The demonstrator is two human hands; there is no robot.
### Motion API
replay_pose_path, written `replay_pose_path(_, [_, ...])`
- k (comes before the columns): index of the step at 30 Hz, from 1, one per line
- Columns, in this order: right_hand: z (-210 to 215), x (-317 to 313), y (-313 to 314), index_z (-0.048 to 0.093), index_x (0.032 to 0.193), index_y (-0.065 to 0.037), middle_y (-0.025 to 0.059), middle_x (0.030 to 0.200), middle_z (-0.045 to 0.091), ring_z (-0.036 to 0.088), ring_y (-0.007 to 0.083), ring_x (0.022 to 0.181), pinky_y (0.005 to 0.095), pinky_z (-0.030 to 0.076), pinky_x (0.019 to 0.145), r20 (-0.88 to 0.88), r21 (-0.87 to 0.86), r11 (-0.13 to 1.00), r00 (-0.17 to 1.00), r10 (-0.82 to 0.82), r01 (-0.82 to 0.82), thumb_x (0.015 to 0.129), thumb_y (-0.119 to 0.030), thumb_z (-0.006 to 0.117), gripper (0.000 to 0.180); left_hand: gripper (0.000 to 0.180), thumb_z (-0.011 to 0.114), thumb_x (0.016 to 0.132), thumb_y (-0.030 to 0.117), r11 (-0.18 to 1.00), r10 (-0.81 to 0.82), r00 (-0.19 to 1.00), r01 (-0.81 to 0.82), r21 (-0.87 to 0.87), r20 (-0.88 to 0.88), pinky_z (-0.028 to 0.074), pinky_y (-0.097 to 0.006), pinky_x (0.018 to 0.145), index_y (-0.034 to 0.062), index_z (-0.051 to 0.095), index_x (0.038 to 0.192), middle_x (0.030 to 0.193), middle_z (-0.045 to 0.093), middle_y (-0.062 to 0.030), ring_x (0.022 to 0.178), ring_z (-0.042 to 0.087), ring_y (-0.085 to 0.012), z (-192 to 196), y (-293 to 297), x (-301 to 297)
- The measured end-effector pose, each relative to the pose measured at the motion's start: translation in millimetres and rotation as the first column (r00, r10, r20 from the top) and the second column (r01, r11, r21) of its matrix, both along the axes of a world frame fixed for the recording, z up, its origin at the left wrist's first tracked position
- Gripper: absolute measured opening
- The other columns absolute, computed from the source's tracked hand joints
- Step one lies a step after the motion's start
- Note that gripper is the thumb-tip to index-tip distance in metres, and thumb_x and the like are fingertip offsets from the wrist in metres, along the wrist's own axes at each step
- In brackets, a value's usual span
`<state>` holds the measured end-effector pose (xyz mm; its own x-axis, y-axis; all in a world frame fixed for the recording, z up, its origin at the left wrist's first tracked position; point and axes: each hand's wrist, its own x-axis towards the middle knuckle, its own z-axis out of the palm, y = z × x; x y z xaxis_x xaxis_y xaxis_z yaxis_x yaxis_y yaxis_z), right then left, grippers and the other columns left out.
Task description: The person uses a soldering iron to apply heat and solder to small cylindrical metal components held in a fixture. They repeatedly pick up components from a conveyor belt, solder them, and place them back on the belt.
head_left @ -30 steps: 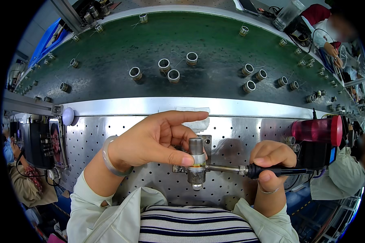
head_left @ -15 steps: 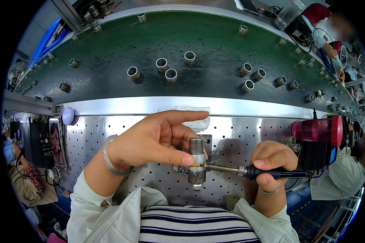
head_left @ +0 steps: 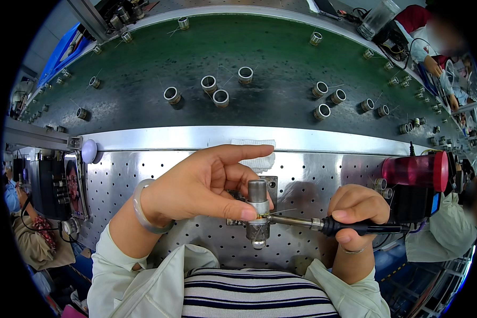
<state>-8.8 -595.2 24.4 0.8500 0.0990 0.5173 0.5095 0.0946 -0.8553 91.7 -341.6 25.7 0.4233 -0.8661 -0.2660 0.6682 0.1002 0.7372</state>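
My left hand [head_left: 201,183] has its thumb and fingers around a silver metal ring [head_left: 258,207] on an upright grey post [head_left: 257,190], with the index finger stretched out to the right. A metal fixture [head_left: 258,230] holds the post below the ring. In my right hand [head_left: 359,205] is a soldering iron [head_left: 294,221] with a black handle, lying nearly level. Its tip meets the ring's lower edge, close to my left thumb. A thin wire [head_left: 285,211] sticks out to the right there.
Beyond the perforated metal bench [head_left: 312,180] runs a green belt [head_left: 270,106] carrying several metal rings with thin wires. A folded white cloth [head_left: 257,161] lies at the bench's far edge. At right stand a pink, red-lidded jar [head_left: 413,171] and a black box; a co-worker's hand [head_left: 432,66] is farther off.
The rings on the belt have shifted slightly left. The thin wire beside the iron's tip now shows more plainly. My hands have hardly moved.
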Motion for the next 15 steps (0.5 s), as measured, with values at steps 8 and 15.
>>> replay_pose_path(8, [1.7, 0.1, -0.3, 0.064, 0.083, 0.005, 0.0126, 0.065, 0.062, 0.058, 0.0213, 0.053, 0.0275, 0.044, 0.049, 0.005, -0.025, 1.0, 1.0, -0.006, 0.006, 0.066, -0.003, 0.077, 0.023, 0.085, 0.073, 0.071, -0.009, 1.0, 0.003, 1.0, -0.003, -0.013, 0.006, 0.053, -0.024, 0.077, -0.0026, 0.028, 0.142, 0.099, 0.064, -0.021, 0.088, 0.065, -0.0191, -1.2, -1.7, -0.7])
replay_pose_path(15, [3.6, -0.4, -3.2, 0.064, 0.082, 0.004, 0.0126, 0.064, 0.061, 0.058, 0.0215, 0.052, 0.0273, 0.044, 0.048, -0.004, -0.051, 0.999, 1.0, -0.011, 0.011, 0.065, -0.004, 0.077, 0.023, 0.084, 0.071, 0.071, -0.01, 1.0, 0.006, 1.0, -0.006, 0.022, 0.006, 0.053, -0.025, 0.078, -0.0036, 0.027, 0.142, 0.1, 0.064, -0.02, 0.088, 0.065, -0.0193, 0.5, -3.9, -1.3])
